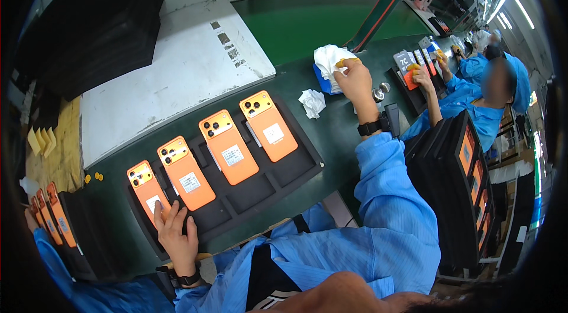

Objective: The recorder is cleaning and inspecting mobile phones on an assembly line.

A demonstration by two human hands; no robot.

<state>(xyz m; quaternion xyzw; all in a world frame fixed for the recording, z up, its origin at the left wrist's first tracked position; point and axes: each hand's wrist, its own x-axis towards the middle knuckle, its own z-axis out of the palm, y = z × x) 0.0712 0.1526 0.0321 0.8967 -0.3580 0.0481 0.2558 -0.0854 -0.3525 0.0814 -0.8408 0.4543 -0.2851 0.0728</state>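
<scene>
A black foam tray [296, 165] lies on the dark green bench and holds several orange phones face down in a row. My left hand [176, 235] rests on the tray's near left corner, fingers spread, its fingertips touching the lower end of the leftmost orange phone [144, 186]. The other phones [228, 146] lie untouched to its right. My right hand [356, 81], with a yellow finger cot, reaches forward and pinches a white wipe [328, 55] sticking up from a blue box [322, 82]. A crumpled white wipe [312, 102] lies on the bench between the tray and that box.
A tall stack of black trays [94, 23] stands on a white board [177, 70] at the back left. More trays with orange phones stand at the right [467, 177] and lower left [53, 215]. A co-worker in blue [473, 100] handles phones at the right.
</scene>
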